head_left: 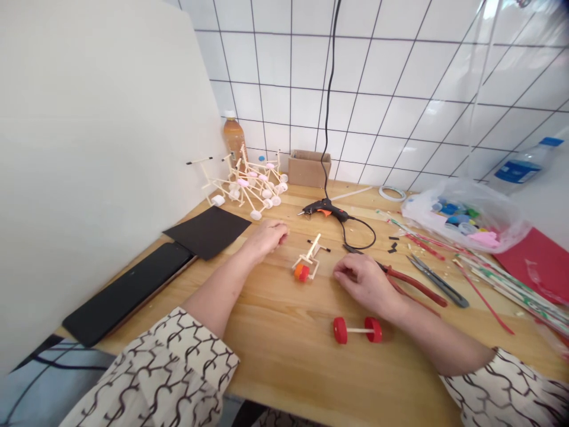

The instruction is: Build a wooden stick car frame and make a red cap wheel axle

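A small stick frame [310,255] with an orange-and-red wheel [301,273] at its near end stands on the table between my hands. To its left, my left hand [268,238] rests on the wood with its fingers curled in and nothing showing in them. My right hand [364,280] lies to the frame's right, fingers loosely closed and holding nothing visible. Red-handled pliers [413,284] lie beside and partly behind the right hand. Nearer me, two red bottle caps joined by a stick form a wheel axle [357,330].
A black glue gun [326,207] lies behind, its cord running up the wall. Several finished stick models [249,181] stand back left near a cardboard box [310,168]. Black card [208,231] and a phone [131,290] lie left; scissors-like snips [438,281], a bag of caps [462,216] right.
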{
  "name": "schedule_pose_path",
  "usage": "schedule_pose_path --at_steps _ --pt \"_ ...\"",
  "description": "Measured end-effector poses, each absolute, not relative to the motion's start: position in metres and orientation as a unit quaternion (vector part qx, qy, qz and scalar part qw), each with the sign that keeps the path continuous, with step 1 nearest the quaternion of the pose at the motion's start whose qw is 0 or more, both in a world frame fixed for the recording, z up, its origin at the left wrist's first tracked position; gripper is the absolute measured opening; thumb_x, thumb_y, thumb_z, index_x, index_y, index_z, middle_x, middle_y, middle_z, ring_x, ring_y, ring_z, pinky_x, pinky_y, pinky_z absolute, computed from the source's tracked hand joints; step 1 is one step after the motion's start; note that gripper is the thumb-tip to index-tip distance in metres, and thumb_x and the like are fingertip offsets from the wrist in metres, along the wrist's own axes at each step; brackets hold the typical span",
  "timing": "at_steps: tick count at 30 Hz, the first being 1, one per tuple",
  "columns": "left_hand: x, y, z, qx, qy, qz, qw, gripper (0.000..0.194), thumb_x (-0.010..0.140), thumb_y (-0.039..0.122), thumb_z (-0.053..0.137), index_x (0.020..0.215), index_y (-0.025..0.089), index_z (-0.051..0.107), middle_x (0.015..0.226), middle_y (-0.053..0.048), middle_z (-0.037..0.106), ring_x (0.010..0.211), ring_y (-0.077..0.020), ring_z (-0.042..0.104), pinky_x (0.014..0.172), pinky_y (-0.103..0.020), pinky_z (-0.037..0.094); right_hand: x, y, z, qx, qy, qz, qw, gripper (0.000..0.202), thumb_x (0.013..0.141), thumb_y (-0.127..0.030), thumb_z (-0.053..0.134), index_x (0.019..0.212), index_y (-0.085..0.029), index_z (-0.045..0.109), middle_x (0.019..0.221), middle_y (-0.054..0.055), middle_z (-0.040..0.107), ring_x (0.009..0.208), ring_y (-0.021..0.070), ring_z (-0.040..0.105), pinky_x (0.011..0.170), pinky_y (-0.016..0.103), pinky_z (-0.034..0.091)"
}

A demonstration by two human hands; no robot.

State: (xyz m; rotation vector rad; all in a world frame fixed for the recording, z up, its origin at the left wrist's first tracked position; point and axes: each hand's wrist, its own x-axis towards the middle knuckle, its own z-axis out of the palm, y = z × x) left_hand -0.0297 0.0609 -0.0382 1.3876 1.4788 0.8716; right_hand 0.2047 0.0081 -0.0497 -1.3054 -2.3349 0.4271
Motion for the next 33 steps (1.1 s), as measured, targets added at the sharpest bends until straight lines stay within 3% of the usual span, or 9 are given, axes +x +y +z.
schedule_pose_path --at_steps 9,14,26,29,31,33 --pt "-0.03 0.056 -0.029 0.526 0.568 0.385 0.503 0.013 0.069 0.02 0.063 0.061 0.013 0.056 0.053 0.001 0.057 0.042 -0.0058 0.046 0.043 -0.019 0.034 0.205 0.01 -0.05 -0.476 -0.837 0.147 0.225 0.015 0.079 -0.014 0.052 0.068 -0.02 0.059 0.07 0.003 0.065 0.069 0.0175 0.058 0.068 0.031 0.043" --pt "-0.032 0.057 -0.029 0.522 0.576 0.398 0.488 0.025 0.063 0.028 0.072 0.057 0.014 0.053 0.05 0.002 0.056 0.041 -0.0064 0.046 0.042 -0.019 0.034 0.206 0.01 -0.05 -0.472 -0.839 0.137 0.231 0.015 0.08 -0.015 0.052 0.068 -0.02 0.06 0.068 0.002 0.065 0.069 0.0171 0.058 0.068 0.031 0.042" --pt "-0.04 0.062 -0.037 0.575 0.637 0.391 0.332 0.039 0.082 0.041 0.047 0.051 0.019 0.04 0.041 0.004 0.041 0.039 -0.0101 0.04 0.043 -0.023 0.031 0.212 0.017 -0.056 -0.465 -0.842 0.101 0.253 0.013 0.08 -0.014 0.054 0.068 -0.019 0.058 0.068 0.002 0.063 0.069 0.0171 0.057 0.074 0.034 0.038" --pt "-0.04 0.063 -0.04 0.611 0.645 0.37 0.272 0.029 0.075 0.03 0.056 0.05 0.018 0.048 0.044 0.003 0.046 0.046 -0.0125 0.044 0.05 -0.025 0.033 0.214 0.019 -0.057 -0.468 -0.84 0.096 0.258 0.013 0.08 -0.015 0.054 0.069 -0.019 0.058 0.068 0.002 0.063 0.069 0.017 0.057 0.074 0.034 0.037" --pt "-0.038 0.063 -0.043 0.629 0.643 0.366 0.237 0.007 0.07 0.018 0.057 0.064 0.017 0.06 0.054 0.002 0.054 0.054 -0.0143 0.049 0.057 -0.026 0.035 0.214 0.02 -0.058 -0.469 -0.839 0.093 0.259 0.013 0.08 -0.015 0.054 0.068 -0.019 0.058 0.067 0.002 0.062 0.068 0.0168 0.056 0.072 0.033 0.037" --pt "-0.035 0.063 -0.046 0.644 0.635 0.369 0.213 0.019 0.066 0.012 0.056 0.082 0.018 0.066 0.069 0.0 0.061 0.065 -0.0158 0.054 0.065 -0.026 0.039 0.214 0.02 -0.059 -0.468 -0.84 0.092 0.259 0.013 0.08 -0.014 0.054 0.068 -0.019 0.058 0.067 0.002 0.062 0.067 0.0167 0.056 0.072 0.033 0.037"
